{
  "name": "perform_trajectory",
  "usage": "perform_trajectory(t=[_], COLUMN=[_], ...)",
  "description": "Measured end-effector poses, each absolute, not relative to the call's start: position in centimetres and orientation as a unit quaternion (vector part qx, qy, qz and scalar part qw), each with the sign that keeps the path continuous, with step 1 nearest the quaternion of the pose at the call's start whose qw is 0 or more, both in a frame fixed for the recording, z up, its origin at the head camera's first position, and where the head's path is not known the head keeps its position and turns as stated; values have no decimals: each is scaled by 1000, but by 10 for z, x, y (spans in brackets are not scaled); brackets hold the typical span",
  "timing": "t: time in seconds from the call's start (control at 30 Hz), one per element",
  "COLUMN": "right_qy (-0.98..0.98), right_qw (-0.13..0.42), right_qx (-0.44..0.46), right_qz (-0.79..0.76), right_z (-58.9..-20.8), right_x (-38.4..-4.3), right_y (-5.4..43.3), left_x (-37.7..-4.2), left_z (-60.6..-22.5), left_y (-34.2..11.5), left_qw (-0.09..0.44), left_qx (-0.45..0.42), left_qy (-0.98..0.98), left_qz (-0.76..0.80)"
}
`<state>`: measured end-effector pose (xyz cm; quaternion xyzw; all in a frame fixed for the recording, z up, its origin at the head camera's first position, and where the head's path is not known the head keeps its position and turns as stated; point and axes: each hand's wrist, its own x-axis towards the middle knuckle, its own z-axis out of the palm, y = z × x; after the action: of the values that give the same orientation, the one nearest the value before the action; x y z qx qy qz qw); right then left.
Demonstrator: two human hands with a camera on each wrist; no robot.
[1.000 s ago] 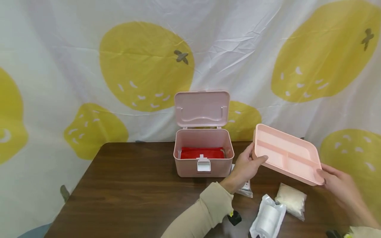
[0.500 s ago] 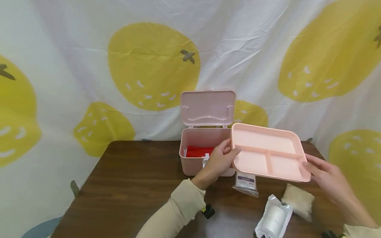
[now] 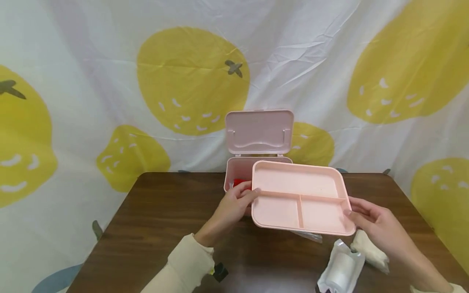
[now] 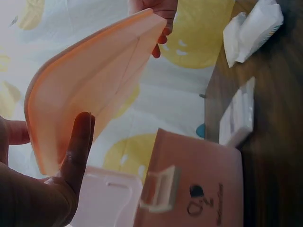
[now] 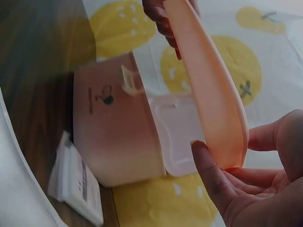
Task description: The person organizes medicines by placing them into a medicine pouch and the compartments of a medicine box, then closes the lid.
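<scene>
A pink tray (image 3: 275,209) with three compartments is held tilted in the air between both hands, its inside facing me. My left hand (image 3: 229,207) pinches its left edge, thumb over the rim and fingers beneath. At the right edge my right hand (image 3: 379,226) grips the same way, as the right wrist view shows with the tray's underside (image 5: 213,99). Behind the tray stands a pink box (image 3: 239,165) with its lid (image 3: 259,132) raised. Something red (image 3: 239,183) lies inside the box. The tray hides most of the box's front in the head view.
On the dark wooden table (image 3: 146,228) lie a wrapped white roll (image 3: 340,268) and a whitish packet (image 3: 370,252), both near the right hand. A flat white pack (image 5: 83,184) lies in front of the box. A lemon-print cloth (image 3: 91,81) hangs behind.
Both hands have carried the tray to the left, from the right of the box to in front of it. The tray has turned more level from side to side. The head view has shifted slightly.
</scene>
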<state>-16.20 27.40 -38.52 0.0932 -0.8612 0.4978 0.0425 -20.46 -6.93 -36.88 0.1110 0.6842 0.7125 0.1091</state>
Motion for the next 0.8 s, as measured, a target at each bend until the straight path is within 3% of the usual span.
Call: perform_trajectory(t=[0.17,0.43,0.7,0.8], right_qy=[-852,-826,-795,-779], right_qw=[34,-19,-169,-178], right_qx=[103,142,146,187], right_qz=[513,545,564,571], right_z=[-391,-412,-433,-445], right_x=[-146,-129,-120,-119], right_y=[256,241,239,239], left_x=[-190,-162,-145,-142], left_z=[-378,-395,-419,-428], left_y=[-94,-128,-150,-154], left_qw=[111,167,215,232], left_qx=[124,104,110,111], left_qy=[710,707,707,701], left_qz=[684,680,664,665])
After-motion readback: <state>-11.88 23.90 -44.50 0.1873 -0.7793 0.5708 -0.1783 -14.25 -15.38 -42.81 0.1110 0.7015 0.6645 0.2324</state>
